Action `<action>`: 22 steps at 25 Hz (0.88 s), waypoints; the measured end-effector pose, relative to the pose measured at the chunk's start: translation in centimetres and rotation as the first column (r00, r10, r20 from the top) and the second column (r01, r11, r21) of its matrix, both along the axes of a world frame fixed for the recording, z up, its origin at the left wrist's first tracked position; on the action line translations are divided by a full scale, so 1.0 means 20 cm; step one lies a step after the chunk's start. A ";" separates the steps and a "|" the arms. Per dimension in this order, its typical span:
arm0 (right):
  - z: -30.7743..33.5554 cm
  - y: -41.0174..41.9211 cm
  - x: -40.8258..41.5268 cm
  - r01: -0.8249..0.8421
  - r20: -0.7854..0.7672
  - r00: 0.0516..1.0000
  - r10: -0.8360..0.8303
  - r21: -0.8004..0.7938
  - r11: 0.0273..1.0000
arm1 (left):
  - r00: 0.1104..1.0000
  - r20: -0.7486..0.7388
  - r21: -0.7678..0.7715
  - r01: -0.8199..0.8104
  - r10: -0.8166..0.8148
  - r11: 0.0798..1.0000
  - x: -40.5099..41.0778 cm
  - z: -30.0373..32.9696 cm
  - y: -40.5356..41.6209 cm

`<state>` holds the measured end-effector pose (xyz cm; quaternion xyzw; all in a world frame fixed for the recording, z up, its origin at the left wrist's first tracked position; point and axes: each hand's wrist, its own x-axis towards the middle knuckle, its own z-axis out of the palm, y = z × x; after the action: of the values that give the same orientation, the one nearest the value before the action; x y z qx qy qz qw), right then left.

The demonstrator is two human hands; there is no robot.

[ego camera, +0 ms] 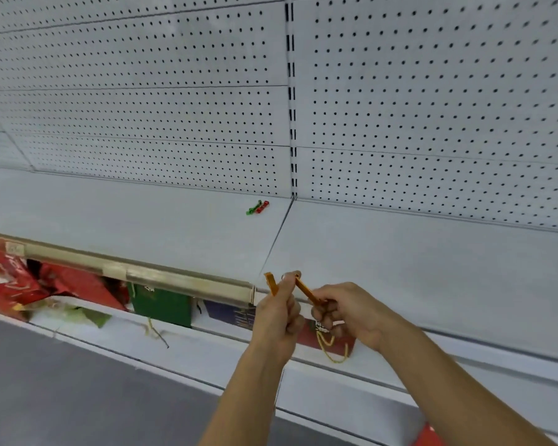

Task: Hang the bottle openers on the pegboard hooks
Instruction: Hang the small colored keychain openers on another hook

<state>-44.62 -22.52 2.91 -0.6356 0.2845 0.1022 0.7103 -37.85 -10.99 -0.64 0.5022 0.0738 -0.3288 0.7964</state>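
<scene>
Holding two orange openers, left hand (279,312) gripping one (270,283), right hand (345,312) pinching the other (306,289); I'd separate them first, no hooks visible on the pegboard (432,107) yet.

Four bottle openers (306,289): two orange, one green (253,208), one red (262,206).

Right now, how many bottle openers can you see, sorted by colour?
Orange bottle openers: 2, one gripped in the left hand, one gripped in the right hand
Green bottle opener: 1, lying on the shelf
Red bottle opener: 1, lying beside the green one
Total: 4
</scene>
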 end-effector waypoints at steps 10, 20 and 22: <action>0.08 -0.15 -0.53 0.401 0.418 0.874 -0.250 -0.328 0.855 | 0.902 0.365 0.275 0.131 -0.230 0.952 -0.49 0.17 -0.23; 0.19 -0.74 -1.37 0.563 0.500 0.777 -0.382 -0.282 0.777 | 0.815 0.416 0.282 0.306 -0.403 0.910 -1.27 0.31 -0.83; 0.23 -0.87 -1.52 0.586 0.517 0.757 -0.400 -0.266 0.765 | 0.840 0.357 0.290 0.317 -0.409 0.903 -1.40 0.34 -0.96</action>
<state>-75.01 -39.95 7.49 -0.6760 0.2959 -0.2989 0.6051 -65.81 -30.15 6.13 0.6493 -0.1556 -0.3516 0.6562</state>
